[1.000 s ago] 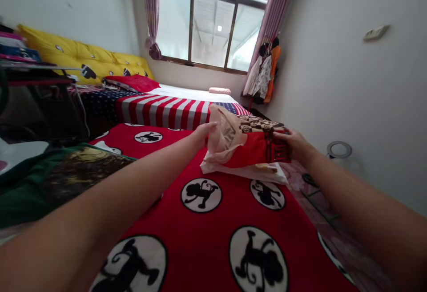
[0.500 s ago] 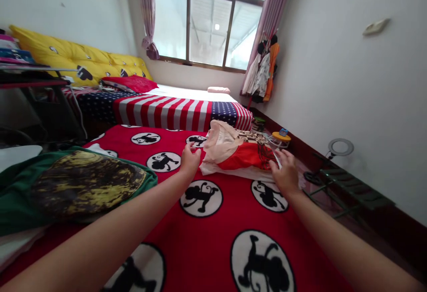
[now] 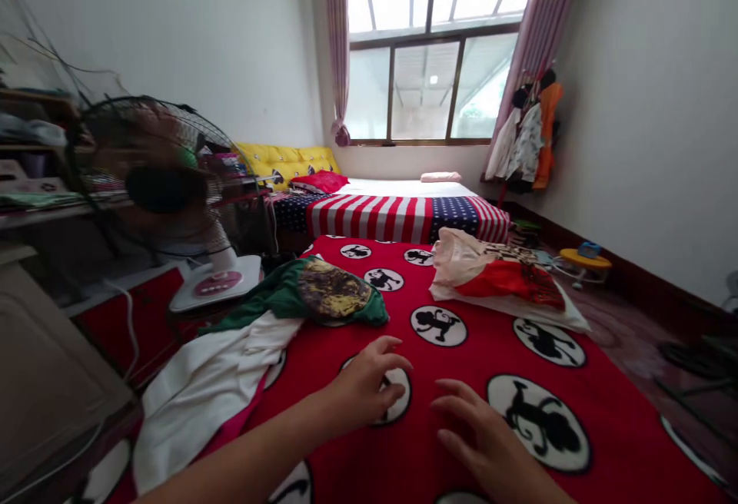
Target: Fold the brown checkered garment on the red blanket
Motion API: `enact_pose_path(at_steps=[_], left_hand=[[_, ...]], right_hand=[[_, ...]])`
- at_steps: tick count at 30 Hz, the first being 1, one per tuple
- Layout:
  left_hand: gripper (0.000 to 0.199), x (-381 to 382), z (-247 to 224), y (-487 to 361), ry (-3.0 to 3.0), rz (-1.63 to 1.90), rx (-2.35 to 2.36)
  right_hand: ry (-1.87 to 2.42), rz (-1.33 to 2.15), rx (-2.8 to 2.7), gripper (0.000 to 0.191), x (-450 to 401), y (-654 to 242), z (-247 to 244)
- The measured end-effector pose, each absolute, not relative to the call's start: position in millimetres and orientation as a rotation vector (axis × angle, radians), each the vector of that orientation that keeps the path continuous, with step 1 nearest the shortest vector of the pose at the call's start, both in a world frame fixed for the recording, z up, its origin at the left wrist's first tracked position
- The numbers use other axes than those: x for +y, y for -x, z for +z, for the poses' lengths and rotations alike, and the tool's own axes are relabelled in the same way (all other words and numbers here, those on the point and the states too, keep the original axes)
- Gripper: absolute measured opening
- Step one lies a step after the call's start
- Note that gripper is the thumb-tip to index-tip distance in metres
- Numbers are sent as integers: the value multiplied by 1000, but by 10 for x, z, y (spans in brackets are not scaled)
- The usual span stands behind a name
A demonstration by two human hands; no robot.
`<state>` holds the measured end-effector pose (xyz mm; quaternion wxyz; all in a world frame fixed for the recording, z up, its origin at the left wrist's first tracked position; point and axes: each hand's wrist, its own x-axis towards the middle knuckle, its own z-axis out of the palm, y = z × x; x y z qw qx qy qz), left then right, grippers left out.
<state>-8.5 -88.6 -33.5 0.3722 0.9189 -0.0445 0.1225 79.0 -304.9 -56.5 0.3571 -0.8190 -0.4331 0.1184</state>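
Note:
My left hand (image 3: 366, 385) and my right hand (image 3: 481, 431) hover low over a red blanket (image 3: 478, 381) printed with black monkeys in white circles. Both hands have their fingers apart and hold nothing. The left one is nearest a monkey circle and may touch the blanket. Farther ahead, a folded pile of cloth (image 3: 496, 273) in red, peach and white lies on the blanket. To the left lie a green garment with a yellow-black print (image 3: 331, 296) and a white cloth (image 3: 201, 381).
A standing electric fan (image 3: 161, 185) with a white base (image 3: 216, 286) stands left of the bed. Beyond lies a second bed with a stars-and-stripes cover (image 3: 392, 218). A small yellow round stool (image 3: 585, 260) stands by the right wall, below hanging clothes (image 3: 527, 131).
Both hands have let go of the folded pile and drawn back towards me. The view has tilted up and backed away, bringing the fan and more of the room into sight.

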Motion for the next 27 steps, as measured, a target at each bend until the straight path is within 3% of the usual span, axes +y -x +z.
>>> enact_pose_path(at_steps=[5,11,15,20,22,27], left_hand=[[32,-312,-281,500,-2503,473,21],[60,673,-215,346,-2760,813,502],[60,1142,-61,23,-2762,821,661],[87,1298,71,-223,-2840,700,614],[76,1267,95,-239,-2874,650,609],[23,1061,152,-138,-2939,659,598]], right_hand=[[2142,131,-1109,16,-2899,-583,-789],[2117,5,-1035,20,-2895,-620,-968],[2118,-42,-1040,20,-2880,-610,-989],[2068,-102,-1010,19,-2870,-582,-1004],[2058,-102,-1008,19,-2868,-576,-1006],[2038,-93,-997,18,-2860,-570,-984]])
